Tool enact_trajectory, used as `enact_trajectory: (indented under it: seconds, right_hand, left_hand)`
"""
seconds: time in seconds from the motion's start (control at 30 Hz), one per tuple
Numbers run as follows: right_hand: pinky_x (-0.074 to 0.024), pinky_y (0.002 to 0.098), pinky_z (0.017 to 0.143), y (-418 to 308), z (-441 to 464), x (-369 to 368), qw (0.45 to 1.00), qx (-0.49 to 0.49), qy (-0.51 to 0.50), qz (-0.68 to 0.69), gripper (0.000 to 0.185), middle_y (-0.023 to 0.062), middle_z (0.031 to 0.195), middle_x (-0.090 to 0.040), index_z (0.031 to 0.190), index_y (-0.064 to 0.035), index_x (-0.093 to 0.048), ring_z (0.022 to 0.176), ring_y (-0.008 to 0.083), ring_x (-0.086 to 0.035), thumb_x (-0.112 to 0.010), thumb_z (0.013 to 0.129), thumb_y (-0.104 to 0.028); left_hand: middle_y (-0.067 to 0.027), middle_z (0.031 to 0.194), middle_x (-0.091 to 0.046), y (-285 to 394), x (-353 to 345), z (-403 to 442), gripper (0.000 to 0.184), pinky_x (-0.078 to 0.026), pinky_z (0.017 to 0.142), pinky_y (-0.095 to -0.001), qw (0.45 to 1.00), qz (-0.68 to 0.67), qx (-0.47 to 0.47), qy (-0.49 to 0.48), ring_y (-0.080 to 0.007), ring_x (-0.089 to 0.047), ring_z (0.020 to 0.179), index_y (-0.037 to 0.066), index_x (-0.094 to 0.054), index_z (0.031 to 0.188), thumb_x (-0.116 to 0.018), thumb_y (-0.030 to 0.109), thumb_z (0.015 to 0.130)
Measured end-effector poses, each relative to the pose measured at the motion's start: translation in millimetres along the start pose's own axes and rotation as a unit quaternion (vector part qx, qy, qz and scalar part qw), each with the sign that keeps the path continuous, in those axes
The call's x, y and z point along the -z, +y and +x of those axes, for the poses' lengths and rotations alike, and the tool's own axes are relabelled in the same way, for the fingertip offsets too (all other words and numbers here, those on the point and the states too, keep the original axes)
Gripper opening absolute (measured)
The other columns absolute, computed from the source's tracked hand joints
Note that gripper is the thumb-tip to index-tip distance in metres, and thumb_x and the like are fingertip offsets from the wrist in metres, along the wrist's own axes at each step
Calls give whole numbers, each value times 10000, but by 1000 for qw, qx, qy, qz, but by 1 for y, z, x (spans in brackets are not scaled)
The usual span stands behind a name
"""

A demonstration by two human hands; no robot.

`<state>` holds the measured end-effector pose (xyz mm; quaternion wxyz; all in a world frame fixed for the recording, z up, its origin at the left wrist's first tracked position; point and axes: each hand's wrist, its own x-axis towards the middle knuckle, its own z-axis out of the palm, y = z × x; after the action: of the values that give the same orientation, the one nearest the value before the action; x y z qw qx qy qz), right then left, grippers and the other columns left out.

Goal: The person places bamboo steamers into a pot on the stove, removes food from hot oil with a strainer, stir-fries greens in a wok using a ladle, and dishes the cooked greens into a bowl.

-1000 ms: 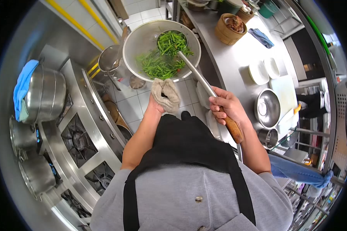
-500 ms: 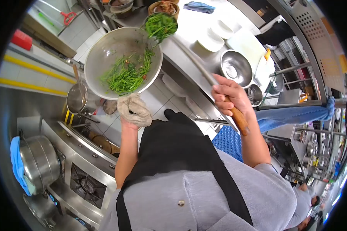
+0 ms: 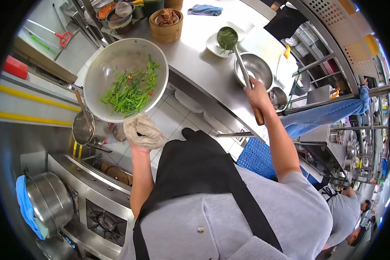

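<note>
My left hand (image 3: 139, 148), closed and mostly covered by a beige cloth (image 3: 147, 132), grips the near rim of a large wok (image 3: 110, 52) through it. Stir-fried green vegetables (image 3: 125, 93) lie in the wok, which is tilted toward me. My right hand (image 3: 258, 94) is wrapped around the wooden handle of a long ladle (image 3: 242, 65). The ladle's bowl hangs over a white dish (image 3: 213, 47) on the counter, with greens (image 3: 226, 40) in or under it, blurred by motion. Below the ladle's shaft sits a steel bowl (image 3: 262, 71).
A bamboo steamer (image 3: 164, 31) with food stands at the steel counter's (image 3: 190, 65) left end. A smaller pot (image 3: 278, 99) and a blue cloth (image 3: 206, 10) are also there. Stove burners (image 3: 105, 222) and a big pot (image 3: 52, 199) lie lower left. Another person (image 3: 344, 212) is at lower right.
The ladle with greens has swung right, from above the wok's rim to over the white dish. My left hand still grips the wok, which appears slightly farther left and lower.
</note>
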<state>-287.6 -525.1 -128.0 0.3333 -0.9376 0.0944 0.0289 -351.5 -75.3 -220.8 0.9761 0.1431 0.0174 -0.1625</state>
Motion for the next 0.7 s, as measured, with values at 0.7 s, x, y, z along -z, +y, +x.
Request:
enact_trajectory:
  seconds: [0.7]
  right_hand:
    - [-521,475,669,-24,-69,-19,981,147,99,-74,713,289,838,-662,1539,-202,-292,763,450,-669,-579,896,-89]
  left_hand:
    - [3,769,-610,-11,-19,-9,242,-522,594,-266,994,-94,-47,-38,-130,-608,695,101,-592,873,-489,300,965]
